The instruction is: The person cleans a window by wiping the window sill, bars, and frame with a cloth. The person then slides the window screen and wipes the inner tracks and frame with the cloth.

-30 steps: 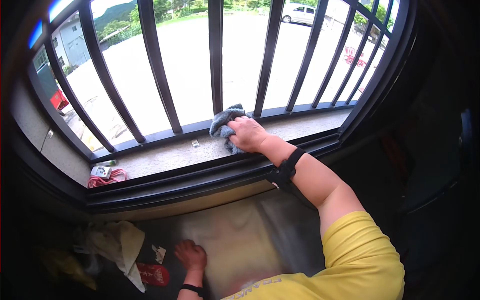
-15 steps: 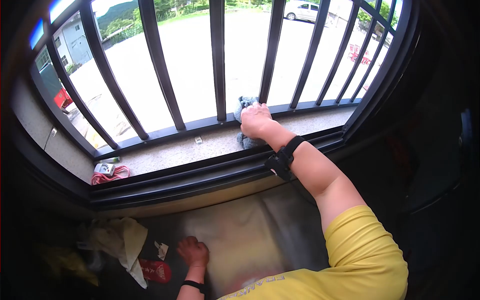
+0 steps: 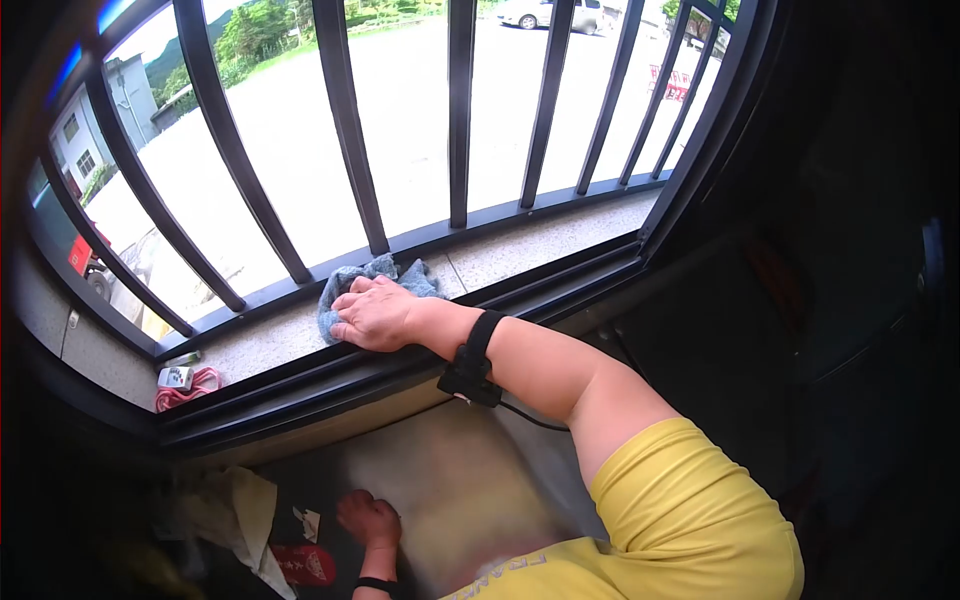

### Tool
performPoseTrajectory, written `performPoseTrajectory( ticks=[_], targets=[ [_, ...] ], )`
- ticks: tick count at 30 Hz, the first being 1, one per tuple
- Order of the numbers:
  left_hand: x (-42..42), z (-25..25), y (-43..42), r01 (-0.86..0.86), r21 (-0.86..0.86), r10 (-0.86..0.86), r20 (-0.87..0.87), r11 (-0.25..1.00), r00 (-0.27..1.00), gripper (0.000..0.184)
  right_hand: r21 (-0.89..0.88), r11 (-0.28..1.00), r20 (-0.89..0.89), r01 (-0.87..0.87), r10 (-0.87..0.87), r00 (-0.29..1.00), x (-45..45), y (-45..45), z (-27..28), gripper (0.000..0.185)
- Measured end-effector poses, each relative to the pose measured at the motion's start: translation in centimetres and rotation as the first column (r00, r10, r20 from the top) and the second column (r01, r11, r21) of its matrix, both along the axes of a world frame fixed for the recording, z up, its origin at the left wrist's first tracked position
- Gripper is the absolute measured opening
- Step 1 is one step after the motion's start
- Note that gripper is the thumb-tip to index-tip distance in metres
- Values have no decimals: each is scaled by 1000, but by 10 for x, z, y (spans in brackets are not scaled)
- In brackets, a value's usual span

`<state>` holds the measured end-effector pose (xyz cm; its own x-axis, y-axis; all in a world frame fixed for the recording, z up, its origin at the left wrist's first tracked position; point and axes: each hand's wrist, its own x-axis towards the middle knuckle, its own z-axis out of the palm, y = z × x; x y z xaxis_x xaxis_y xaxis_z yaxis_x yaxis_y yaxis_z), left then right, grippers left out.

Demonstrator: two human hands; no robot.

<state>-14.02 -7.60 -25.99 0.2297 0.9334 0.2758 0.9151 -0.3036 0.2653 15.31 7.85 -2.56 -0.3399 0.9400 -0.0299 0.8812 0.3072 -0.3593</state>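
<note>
My right hand (image 3: 375, 312) presses a grey-blue cloth (image 3: 340, 290) flat against the speckled stone window sill (image 3: 500, 258), its fingers curled over the fabric. The cloth is bunched around the hand and reaches the foot of the window bars. A black strap with a small black device (image 3: 468, 372) and a cable is worn on my right wrist. Lower down, my left hand (image 3: 370, 519) rests with curled fingers on a dark, shiny surface (image 3: 425, 465); nothing shows in it. Beside it lie a red packet (image 3: 303, 565) with pale lettering and a small torn white scrap (image 3: 307, 523).
Dark vertical bars (image 3: 459, 120) stand along the sill's far side, and a dark window track (image 3: 400, 368) runs along its near side. A white socket-like box (image 3: 176, 378) with a pink cord (image 3: 205, 384) sits at the left corner. A crumpled pale bag (image 3: 250, 510) lies below.
My right hand has slid the cloth leftward along the sill, and more of the cloth shows spread out. The view has shifted right. My left hand stays on the lower surface.
</note>
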Motion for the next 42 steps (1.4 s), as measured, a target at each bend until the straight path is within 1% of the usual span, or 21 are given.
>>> performPoseTrajectory(
  ticks=[1, 7, 10, 12, 16, 18, 20, 22, 23, 24, 26, 27, 28, 30, 32, 34, 35, 38, 39, 40, 42],
  targets=[
    [1, -1, 0, -5, 25, 5, -15, 1000, 1000, 13, -6, 998, 77, 56, -55, 996, 11, -7, 4, 50],
    [5, 7, -2, -44, -14, 45, 17, 999, 999, 11, -87, 910, 121, 406, -395, 911, 138, -53, 5, 54],
    [7, 15, -3, -55, -81, 56, 10, 995, 998, 14, -79, 809, 132, 582, -571, 810, 193, -77, 7, 53],
    [8, 16, -2, -58, -64, 58, 0, 996, 998, 14, -97, 703, 143, 704, -690, 709, 227, -84, 3, 59],
    [8, 15, -2, -48, -51, 49, 12, 998, 999, 14, 28, 516, 161, 856, -848, 505, 258, -95, 4, 60],
    [6, 10, -1, -47, -32, 47, 4, 998, 999, 13, 60, 519, 214, 852, -841, 497, 293, -88, -16, 56],
    [6, 5, -2, -49, -9, 49, 6, 999, 999, 12, 102, 526, 268, 844, -832, 486, 297, -88, -7, 52],
    [3, 4, 2, -24, -21, 25, 53, 999, 998, 12, 230, 303, 90, 925, -953, 290, 296, -90, 9, 40],
    [2, 3, 2, -23, -18, 24, 56, 1000, 998, 12, 289, 268, -93, 919, -948, 306, 299, -91, 17, 36],
    [2, 2, 2, -22, -18, 23, 39, 1000, 999, 12, 292, 265, -94, 919, -948, 303, 305, -88, 20, 36],
    [3, 2, 1, -12, -21, 13, 17, 1000, 1000, 12, 542, 230, -265, 808, -866, 424, 315, -85, 22, 39],
    [4, 2, 2, -18, -14, 18, 14, 1000, 1000, 12, 528, 251, -263, 811, -860, 437, 316, -85, 19, 44],
    [5, 4, 1, -22, -11, 23, 14, 1000, 1000, 12, 421, 304, -211, 855, -884, 418, 307, -87, 19, 47],
    [4, 7, 0, -25, -27, 25, 3, 999, 1000, 13, 279, 344, -3, 896, -933, 359, 287, -86, 4, 46],
    [6, -1, 3, -6, -40, 7, 5, 999, 1000, 14, 185, 297, -26, 937, -951, 307, 282, -84, -4, 43],
    [2, -11, 0, -46, 57, 52, -114, 997, 992, 15, 76, 294, -41, 953, -954, 297, 276, -81, 4, 39],
    [7, 5, -3, -60, -63, 54, -95, 996, 994, 16, 51, 375, -30, 926, -926, 376, 277, -80, 0, 38],
    [2, -2, -3, -44, -12, 43, -67, 999, 997, 23, 119, 600, 4, 791, -797, 604, 262, -70, -7, 39],
    [-3, -8, -3, -37, -3, 37, -66, 999, 997, 23, 139, 583, -83, 800, -799, 596, 255, -80, -3, 37],
    [-7, -17, 1, -54, 10, 55, -87, 998, 995, 23, 147, 577, -93, 804, -801, 592, 256, -86, 6, 37],
    [-7, -22, 8, -72, 29, 75, -102, 997, 992, 24, 25, 692, -38, 721, -720, 693, 265, -98, 22, 36]
  ],
)
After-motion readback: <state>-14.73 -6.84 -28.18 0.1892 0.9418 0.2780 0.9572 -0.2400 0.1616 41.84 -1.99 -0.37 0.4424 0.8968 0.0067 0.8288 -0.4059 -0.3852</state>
